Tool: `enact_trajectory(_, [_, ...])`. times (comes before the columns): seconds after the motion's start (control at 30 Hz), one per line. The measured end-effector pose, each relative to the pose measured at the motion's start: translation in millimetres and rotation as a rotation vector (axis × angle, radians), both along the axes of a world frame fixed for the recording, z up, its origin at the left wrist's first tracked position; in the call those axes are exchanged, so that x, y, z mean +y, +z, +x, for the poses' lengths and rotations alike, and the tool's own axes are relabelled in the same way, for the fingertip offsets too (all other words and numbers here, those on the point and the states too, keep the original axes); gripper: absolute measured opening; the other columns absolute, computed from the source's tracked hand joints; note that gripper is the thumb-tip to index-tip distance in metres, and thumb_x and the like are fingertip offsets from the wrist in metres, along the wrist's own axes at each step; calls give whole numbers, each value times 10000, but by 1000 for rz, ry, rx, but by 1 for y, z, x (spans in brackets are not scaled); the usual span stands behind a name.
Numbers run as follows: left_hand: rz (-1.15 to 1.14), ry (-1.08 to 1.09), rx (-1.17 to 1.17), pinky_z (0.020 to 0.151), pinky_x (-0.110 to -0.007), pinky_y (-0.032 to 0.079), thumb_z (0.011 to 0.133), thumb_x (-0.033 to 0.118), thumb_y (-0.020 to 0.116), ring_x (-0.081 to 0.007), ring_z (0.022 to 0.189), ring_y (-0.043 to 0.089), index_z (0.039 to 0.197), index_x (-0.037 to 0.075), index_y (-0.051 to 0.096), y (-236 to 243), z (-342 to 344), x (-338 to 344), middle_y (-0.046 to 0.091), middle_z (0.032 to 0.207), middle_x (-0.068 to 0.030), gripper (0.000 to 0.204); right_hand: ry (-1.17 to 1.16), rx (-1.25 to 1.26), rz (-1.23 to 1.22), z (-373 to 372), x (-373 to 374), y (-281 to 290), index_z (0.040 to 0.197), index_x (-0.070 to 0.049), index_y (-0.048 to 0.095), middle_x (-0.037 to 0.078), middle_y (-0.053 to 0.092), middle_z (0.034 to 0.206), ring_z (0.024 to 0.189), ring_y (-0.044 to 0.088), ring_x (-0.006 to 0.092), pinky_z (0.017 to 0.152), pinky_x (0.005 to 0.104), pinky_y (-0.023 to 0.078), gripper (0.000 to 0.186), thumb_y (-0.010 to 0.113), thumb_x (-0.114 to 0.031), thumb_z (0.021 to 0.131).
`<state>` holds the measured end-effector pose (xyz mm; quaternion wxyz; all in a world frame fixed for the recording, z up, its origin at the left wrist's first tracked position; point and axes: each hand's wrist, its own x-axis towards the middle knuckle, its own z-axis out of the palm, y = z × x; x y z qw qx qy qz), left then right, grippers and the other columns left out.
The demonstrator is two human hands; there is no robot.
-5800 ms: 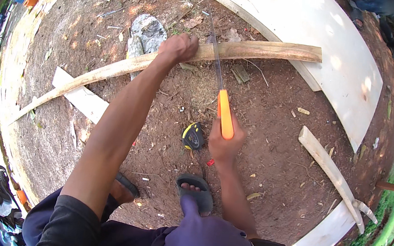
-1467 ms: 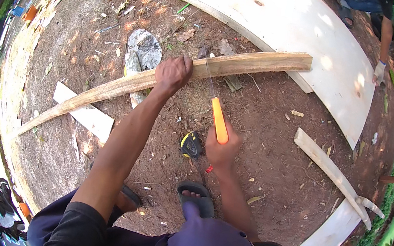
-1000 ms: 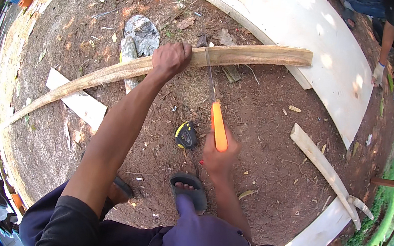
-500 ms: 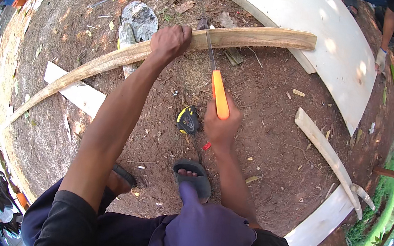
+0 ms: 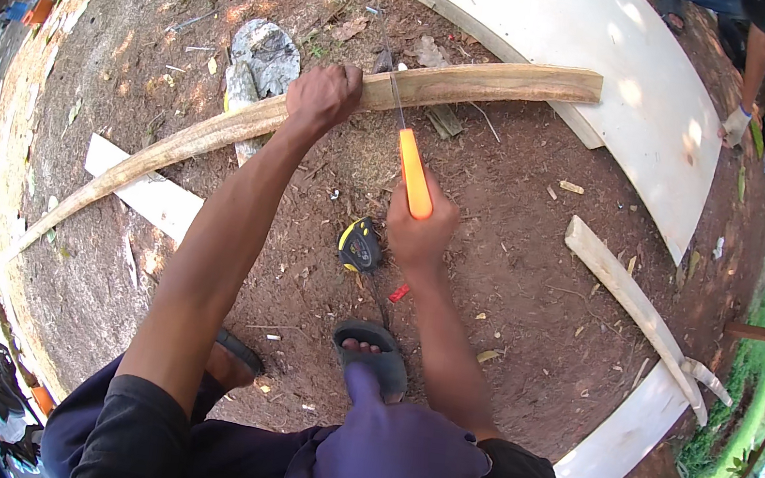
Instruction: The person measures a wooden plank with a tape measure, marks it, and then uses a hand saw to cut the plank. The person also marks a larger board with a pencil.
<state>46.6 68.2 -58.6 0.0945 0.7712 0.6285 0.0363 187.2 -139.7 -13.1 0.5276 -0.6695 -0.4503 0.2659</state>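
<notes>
A long wooden plank (image 5: 483, 80) runs across in front of me, bent by the lens. My left hand (image 5: 323, 97) is closed over it, pressing it down close to a grey stump (image 5: 267, 55). Just right of that hand, the blade of a handsaw (image 5: 415, 175) crosses the plank. Wrapped round the saw's orange handle is my right hand (image 5: 422, 230). The blade's far end is thin and hard to make out against the soil. On the ground below lies a black and yellow tape measure (image 5: 360, 245), left of my right hand.
A large pale board (image 5: 568, 30) lies at the far right, under the plank's end. Another wooden piece (image 5: 627, 308) rests on the right, over a white board (image 5: 623, 439). A white strip (image 5: 147, 189) lies at left. A co-worker's gloved hand (image 5: 736, 126) touches the large board.
My right hand and the saw have moved slightly away from me and left, so the handle sits closer to the plank. My left hand keeps its hold; the whole view has shifted a little.
</notes>
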Motion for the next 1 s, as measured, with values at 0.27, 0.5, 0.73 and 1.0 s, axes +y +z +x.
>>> enact_trajectory(0.27, [-20, 73, -17, 467, -466, 448, 995, 385, 337, -258, 461, 549, 591, 78, 591, 17, 2, -7, 592, 549, -153, 567, 108, -46, -137, 9, -129, 8, 1302, 52, 625, 221, 729, 1093, 897, 758, 297, 752, 347, 605, 507, 644, 20, 796])
enact_trajectory(0.5, [157, -31, -60, 614, -492, 544, 990, 367, 336, -315, 552, 643, 636, 37, 633, -2, 12, -5, 644, 613, -191, 567, 50, -21, -78, 9, 43, 4, 1220, 35, 661, 227, 658, 748, 651, 685, 342, 599, 425, 521, 404, 627, -35, 823])
enact_trajectory(0.73, [-36, 70, -76, 638, -514, 544, 982, 378, 341, -376, 599, 671, 652, 20, 654, 26, 5, -12, 652, 641, -248, 579, 25, -80, -4, 2, -95, 8, 1120, 63, 677, 186, 706, 823, 686, 724, 261, 662, 357, 568, 287, 605, -3, 850])
enact_trajectory(1.0, [100, -74, -51, 681, -519, 556, 981, 363, 364, -377, 719, 703, 705, 17, 641, 11, 18, -6, 695, 782, -260, 522, 30, -68, 51, 8, 38, -4, 1248, 32, 645, 248, 664, 784, 665, 682, 389, 621, 434, 530, 427, 639, -69, 833])
